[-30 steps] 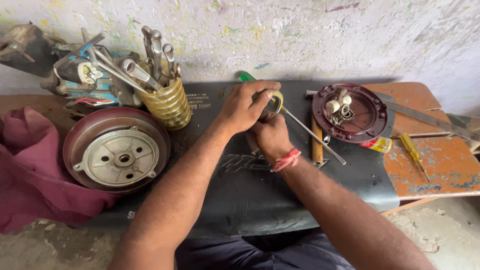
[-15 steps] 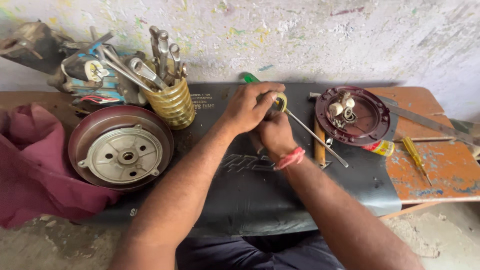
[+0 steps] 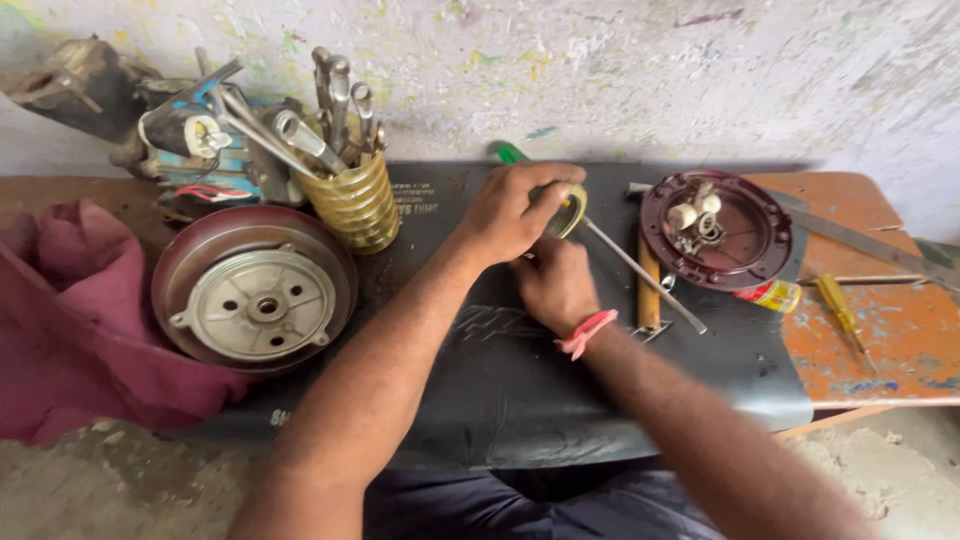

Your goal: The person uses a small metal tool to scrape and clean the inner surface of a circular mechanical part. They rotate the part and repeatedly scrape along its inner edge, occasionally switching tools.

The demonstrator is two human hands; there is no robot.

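One worktop, orange paint worn, its right end bare. One black rubber mat covers the middle and hangs over the near edge. One dark red cloth is heaped at the left end, touching one round motor cover, maroon rim with a grey metal hub, which sits on the mat's left part. Behind that lies one pile of motor parts and wires against the wall. One yellow ribbed can stands just right of the pile and holds several wrenches, roughly five; I cannot count them exactly. One maroon round plate on the mat's right side carries small white parts. One flat metal strip runs off to the right edge.

Two hands at mat centre. Left hand: fingers curled over one yellow tape roll, gripping it from above. Right hand: just below it, touching it, fingers folded under and hidden, so I cannot tell what they pinch. A pink thread band is on that wrist.

Small items: one long metal rod running diagonally from the roll, one wooden handle beside it, one yellow screwdriver, one small yellow-red tube and one green handle tip behind the left hand.

Open room: mat in front of the hands, and the worktop's right corner.
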